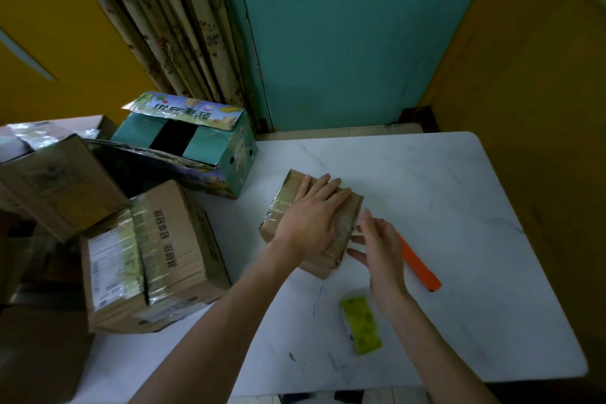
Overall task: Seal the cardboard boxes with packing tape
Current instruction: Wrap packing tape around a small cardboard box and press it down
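Wrinkles are your risk: left hand flat, fingers straight, pins the box; right hand, open, sits beside its taped side. Uneven pressing could trap bubbles.

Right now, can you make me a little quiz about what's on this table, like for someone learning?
1. True or false: the left hand lies flat on top of the small box.
2. Which lies nearer the person? A: the orange cutter. B: the green tape roll.
3. Fill in: the top of the printed green box is ___.

Key: 1 true. 2 B. 3 open.
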`<action>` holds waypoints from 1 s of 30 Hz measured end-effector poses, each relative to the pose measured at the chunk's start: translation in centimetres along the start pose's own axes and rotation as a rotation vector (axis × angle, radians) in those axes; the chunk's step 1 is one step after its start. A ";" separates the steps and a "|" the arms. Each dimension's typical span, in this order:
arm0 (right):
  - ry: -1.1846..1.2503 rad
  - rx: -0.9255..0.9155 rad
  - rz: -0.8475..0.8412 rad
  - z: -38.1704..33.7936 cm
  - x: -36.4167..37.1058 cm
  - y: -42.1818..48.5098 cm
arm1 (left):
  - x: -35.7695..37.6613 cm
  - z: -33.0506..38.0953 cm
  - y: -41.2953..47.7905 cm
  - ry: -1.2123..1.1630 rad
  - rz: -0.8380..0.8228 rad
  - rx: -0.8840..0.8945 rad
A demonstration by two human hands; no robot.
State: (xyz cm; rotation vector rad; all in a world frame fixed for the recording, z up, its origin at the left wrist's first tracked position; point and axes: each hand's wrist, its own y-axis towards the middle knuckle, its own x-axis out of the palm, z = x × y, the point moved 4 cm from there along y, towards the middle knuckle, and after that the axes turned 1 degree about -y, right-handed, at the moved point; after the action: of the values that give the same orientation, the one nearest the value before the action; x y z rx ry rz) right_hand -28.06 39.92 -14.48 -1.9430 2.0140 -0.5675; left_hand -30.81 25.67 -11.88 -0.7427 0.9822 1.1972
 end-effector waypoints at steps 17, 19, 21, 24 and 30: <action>0.047 0.212 -0.243 2.9 4.1 1.1 | -0.5 -1.2 -1.1 0.070 0.150 -0.623; 0.041 0.203 -0.260 2.9 4.2 1.3 | -0.5 -1.2 -1.0 0.084 0.133 -0.619; 0.003 0.196 -0.258 2.6 4.5 1.6 | -0.6 -1.3 -0.7 0.079 0.125 -0.617; -0.020 0.214 -0.288 2.5 4.1 2.0 | -0.7 -1.4 -0.6 0.063 0.102 -0.621; -0.021 0.215 -0.264 2.4 3.7 2.0 | -1.0 -2.5 -1.9 -0.023 0.081 -0.648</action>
State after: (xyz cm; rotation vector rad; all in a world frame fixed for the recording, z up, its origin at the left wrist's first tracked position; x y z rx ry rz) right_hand -28.91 36.06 -17.28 -2.0817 1.6175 -0.7862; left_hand -29.63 22.59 -12.02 -1.1977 0.5997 1.6142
